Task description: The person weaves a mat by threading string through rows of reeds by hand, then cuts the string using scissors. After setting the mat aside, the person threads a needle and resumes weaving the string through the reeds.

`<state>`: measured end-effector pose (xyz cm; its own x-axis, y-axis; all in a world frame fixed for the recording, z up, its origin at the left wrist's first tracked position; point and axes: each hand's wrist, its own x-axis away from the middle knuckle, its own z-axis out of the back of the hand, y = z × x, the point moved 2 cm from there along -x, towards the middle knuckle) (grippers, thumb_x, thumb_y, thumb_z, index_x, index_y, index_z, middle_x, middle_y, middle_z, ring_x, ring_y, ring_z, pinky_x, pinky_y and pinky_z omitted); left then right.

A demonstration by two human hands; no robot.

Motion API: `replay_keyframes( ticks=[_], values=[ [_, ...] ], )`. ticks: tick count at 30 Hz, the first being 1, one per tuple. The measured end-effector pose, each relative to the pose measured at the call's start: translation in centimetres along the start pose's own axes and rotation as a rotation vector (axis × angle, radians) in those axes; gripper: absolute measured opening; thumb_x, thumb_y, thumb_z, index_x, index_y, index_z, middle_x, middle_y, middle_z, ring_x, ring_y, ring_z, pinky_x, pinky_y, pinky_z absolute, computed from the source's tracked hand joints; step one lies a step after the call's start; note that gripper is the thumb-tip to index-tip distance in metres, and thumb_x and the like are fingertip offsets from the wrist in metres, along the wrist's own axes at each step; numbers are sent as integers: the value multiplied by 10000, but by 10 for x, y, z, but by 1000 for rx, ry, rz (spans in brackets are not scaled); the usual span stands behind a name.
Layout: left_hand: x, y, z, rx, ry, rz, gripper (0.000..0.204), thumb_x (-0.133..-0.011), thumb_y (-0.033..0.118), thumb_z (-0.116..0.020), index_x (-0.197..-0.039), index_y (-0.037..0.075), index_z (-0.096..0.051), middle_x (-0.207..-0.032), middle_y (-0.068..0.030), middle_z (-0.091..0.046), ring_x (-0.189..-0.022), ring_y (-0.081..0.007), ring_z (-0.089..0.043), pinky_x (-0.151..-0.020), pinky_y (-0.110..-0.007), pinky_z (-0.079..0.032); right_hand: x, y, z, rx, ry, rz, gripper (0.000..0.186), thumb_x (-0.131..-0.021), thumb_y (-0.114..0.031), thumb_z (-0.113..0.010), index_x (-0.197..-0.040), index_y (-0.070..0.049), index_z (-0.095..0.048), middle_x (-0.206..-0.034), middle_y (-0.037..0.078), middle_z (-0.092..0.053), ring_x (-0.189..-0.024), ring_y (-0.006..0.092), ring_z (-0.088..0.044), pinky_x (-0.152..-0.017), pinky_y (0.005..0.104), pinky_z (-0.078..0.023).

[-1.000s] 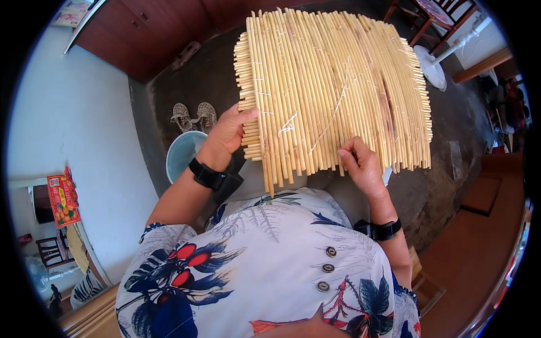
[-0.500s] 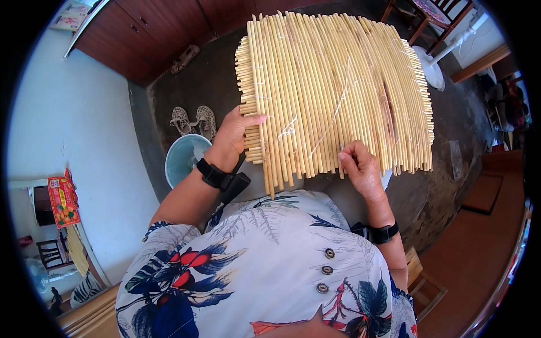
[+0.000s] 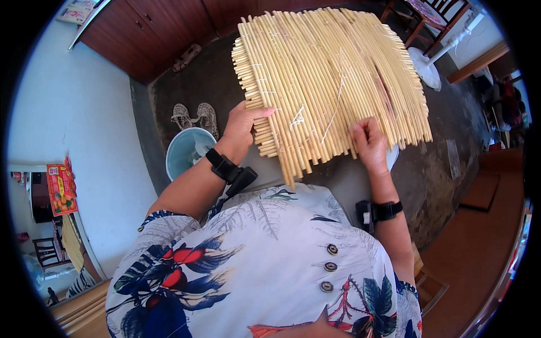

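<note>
Currently both hands are on a mat of pale sticks bound side by side with thin white string. It's held up in front of the person, above the dark floor, near edge toward the body, far edge toward the brown cabinets.

Left hand: clamped on the mat's left edge, thumb lying across the top of the sticks, other fingers hidden under them. Black band on that wrist.

Right hand: at the mat's near edge, right of centre, fingers curled in tight over the stick ends. Can't tell if it's pinching string or a stick. Loose string runs up the mat just left of it. Black band on this wrist too.

Near edge is uneven, a few sticks poke out longer toward the body.

Below the left hand: pale blue bucket on the floor, pair of sandals just beyond it, by the wall. White fan base past the mat's right edge. Floral shirt fills the bottom of the view.
</note>
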<state>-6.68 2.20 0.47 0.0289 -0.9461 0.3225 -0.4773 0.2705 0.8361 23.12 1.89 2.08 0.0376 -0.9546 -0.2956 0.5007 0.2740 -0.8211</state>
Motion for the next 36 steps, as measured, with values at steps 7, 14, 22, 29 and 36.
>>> replay_keyframes(
  ticks=[7, 14, 22, 29, 36],
  values=[
    [48, 10, -25, -90, 54, 43, 384, -739, 87, -706, -1081, -24, -571, -957, -111, -648, -807, -206, -658, -684, -324, -550, -33, -44, 11, 349, -212, 127, 153, -827, -166, -602, -808, -30, -534, -680, 170, -598, -636, 345, -591, -566, 389, -463],
    [59, -16, -44, -230, 89, 214, 285, -764, 183, -714, -967, 8, -619, -784, -87, -657, -538, -147, -589, -477, -265, -482, 21, -85, -27, -27, -610, 245, 121, -846, -115, -578, -873, -43, -484, -928, 156, -560, -803, 329, -568, -684, 384, -456],
    [86, 10, -31, -732, -660, 814, 323, -867, 283, -587, -919, -34, -610, -688, -113, -648, -565, -183, -633, -510, -265, -499, 37, -47, -2, -130, -638, 254, 142, -814, -69, -599, -773, -43, -465, -941, 129, -543, -851, 291, -560, -713, 355, -451],
    [26, 35, -59, -1082, -605, -400, 224, -748, 83, -703, -959, 56, -633, -882, -57, -629, -778, -147, -603, -676, -244, -502, 44, -42, 13, -173, -734, 237, 158, -797, -52, -621, -744, -37, -473, -859, 96, -560, -792, 257, -553, -684, 333, -450],
    [21, -3, -54, -962, -500, -632, 361, -624, 97, -779, -936, 32, -611, -994, -79, -573, -935, -201, -555, -814, -299, -469, 12, -82, 47, -95, -522, 26, 46, -850, -24, -593, -842, -19, -547, -726, 31, -525, -686, 90, -497, -616, 232, -409]
  ],
)
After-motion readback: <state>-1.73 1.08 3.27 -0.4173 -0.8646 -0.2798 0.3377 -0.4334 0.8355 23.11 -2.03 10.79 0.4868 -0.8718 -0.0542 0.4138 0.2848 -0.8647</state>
